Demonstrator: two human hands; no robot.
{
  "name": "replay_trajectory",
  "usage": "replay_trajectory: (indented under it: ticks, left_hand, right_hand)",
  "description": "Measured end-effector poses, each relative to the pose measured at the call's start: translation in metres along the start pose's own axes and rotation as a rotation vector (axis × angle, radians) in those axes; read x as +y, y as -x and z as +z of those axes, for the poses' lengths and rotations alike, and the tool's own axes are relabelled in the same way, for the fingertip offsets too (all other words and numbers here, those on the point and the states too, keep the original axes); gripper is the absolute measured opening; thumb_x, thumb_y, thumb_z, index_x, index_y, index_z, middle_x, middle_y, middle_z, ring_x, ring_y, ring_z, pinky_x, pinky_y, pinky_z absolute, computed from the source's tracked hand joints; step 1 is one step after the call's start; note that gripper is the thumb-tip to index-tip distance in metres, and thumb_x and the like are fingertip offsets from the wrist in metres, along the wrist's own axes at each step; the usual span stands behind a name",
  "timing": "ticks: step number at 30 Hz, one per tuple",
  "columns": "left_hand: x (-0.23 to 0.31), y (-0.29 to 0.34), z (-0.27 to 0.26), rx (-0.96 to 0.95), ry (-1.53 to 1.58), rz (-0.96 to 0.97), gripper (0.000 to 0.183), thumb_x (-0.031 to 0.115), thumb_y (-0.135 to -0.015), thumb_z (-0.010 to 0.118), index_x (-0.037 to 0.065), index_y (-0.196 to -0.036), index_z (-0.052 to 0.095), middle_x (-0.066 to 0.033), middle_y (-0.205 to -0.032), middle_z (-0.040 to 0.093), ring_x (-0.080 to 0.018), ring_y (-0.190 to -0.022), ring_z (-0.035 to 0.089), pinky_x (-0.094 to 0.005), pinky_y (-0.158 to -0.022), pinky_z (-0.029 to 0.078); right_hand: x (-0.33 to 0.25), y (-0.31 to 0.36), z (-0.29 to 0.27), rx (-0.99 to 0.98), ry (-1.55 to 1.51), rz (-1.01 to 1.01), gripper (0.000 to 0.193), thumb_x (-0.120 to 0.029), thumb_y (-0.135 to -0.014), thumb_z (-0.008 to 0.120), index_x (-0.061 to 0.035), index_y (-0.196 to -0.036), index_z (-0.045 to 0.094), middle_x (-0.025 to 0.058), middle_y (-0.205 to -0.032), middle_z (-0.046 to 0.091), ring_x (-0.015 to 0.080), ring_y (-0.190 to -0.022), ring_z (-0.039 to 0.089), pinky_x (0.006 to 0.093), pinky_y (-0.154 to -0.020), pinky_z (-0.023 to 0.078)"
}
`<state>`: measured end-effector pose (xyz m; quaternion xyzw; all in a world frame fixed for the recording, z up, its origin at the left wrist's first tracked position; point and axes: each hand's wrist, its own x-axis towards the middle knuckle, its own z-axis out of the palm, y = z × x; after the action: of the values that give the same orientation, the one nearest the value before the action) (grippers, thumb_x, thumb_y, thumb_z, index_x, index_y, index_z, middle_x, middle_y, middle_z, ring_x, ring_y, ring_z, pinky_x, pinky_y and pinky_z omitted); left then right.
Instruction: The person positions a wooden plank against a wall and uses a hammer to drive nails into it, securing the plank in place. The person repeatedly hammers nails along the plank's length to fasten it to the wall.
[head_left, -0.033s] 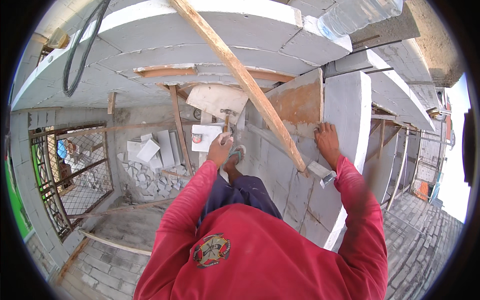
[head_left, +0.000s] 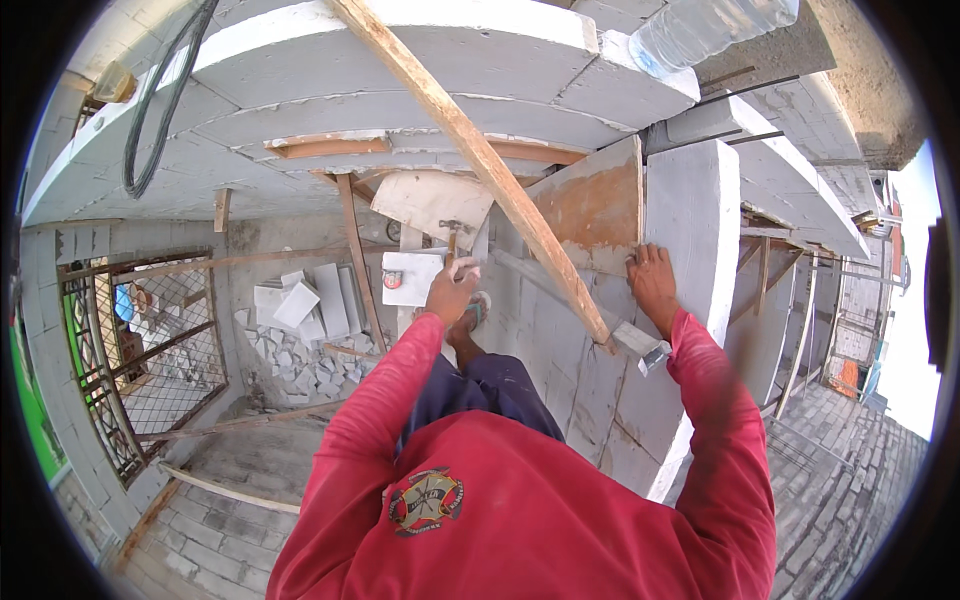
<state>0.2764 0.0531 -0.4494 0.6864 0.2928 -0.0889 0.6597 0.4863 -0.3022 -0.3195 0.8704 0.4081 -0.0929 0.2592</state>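
My left hand [head_left: 453, 289] is closed around the lower end of a hammer [head_left: 452, 241]. Its dark head points away from me, in front of a pale, dusty board [head_left: 430, 200]. Beside that hand are a white block [head_left: 410, 270] and a small red and white can [head_left: 392, 279] on it. My right hand [head_left: 653, 287] lies with fingers extended on the pale block wall [head_left: 690, 220], at the lower corner of a brown-stained plywood panel [head_left: 600, 205]. Close below its wrist is the end of a grey bar [head_left: 640, 345]. My sandalled foot [head_left: 470, 318] shows far below.
A long wooden beam [head_left: 470, 130] slants across in front of me, between my hands. Broken white blocks [head_left: 300, 360] are heaped at left, near a window grille [head_left: 160, 330]. A plastic bottle [head_left: 710, 35] lies on the upper ledge; a black cable loop [head_left: 160, 110] hangs at left.
My left hand has shifted slightly up and to the right along the hammer handle. The right hand stays in place on the wall, and the view has shifted a little.
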Motion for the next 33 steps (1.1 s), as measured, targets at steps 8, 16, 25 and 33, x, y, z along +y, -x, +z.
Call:
replay_trajectory:
  ticks: [8, 16, 25, 33]
  left_hand:
    - [0.093, -0.083, 0.123, -0.323, -0.093, 0.197, 0.052, 0.045, -0.104, 0.066, 0.004, -0.134, 0.07, -0.0199, -0.129, 0.075, -0.0332, -0.121, 0.071, -0.0439, -0.107, 0.052]
    - [0.129, -0.101, 0.211, -0.557, -0.098, 0.031, 0.096, 0.064, -0.101, 0.062, 0.005, -0.168, 0.029, -0.0259, -0.161, 0.048, -0.0387, -0.15, 0.048, -0.0437, -0.123, 0.038]
    - [0.121, -0.115, 0.261, -0.55, 0.046, -0.015, 0.11, 0.071, -0.097, 0.062, 0.006, -0.172, 0.013, -0.0253, -0.176, 0.021, -0.0399, -0.162, 0.025, -0.0447, -0.13, 0.027]
    - [0.118, -0.13, 0.272, -0.451, -0.017, -0.01, 0.128, 0.07, -0.08, 0.082, 0.004, -0.171, 0.02, -0.0309, -0.169, 0.033, -0.0414, -0.15, 0.047, -0.047, -0.113, 0.052]
  right_hand:
    - [-0.003, -0.01, 0.001, -0.01, 0.014, 0.054, 0.021, -0.017, -0.098, 0.059, -0.011, -0.103, 0.078, 0.0098, -0.114, 0.069, 0.0248, -0.114, 0.058, 0.0415, -0.097, 0.042]
    - [-0.01, -0.011, -0.015, -0.087, -0.011, 0.111, 0.026, -0.018, -0.101, 0.057, -0.0117, -0.121, 0.073, 0.008, -0.117, 0.069, 0.0233, -0.117, 0.058, 0.041, -0.102, 0.04]
    - [-0.015, -0.011, -0.011, -0.041, 0.019, 0.145, 0.031, -0.019, -0.102, 0.056, -0.0073, -0.128, 0.068, 0.0077, -0.118, 0.067, 0.0232, -0.117, 0.058, 0.0402, -0.101, 0.04]
    - [-0.016, -0.01, 0.004, -0.083, 0.012, 0.167, 0.023, -0.018, -0.102, 0.055, -0.0099, -0.121, 0.064, 0.0108, -0.124, 0.066, 0.0237, -0.118, 0.058, 0.0414, -0.101, 0.041]
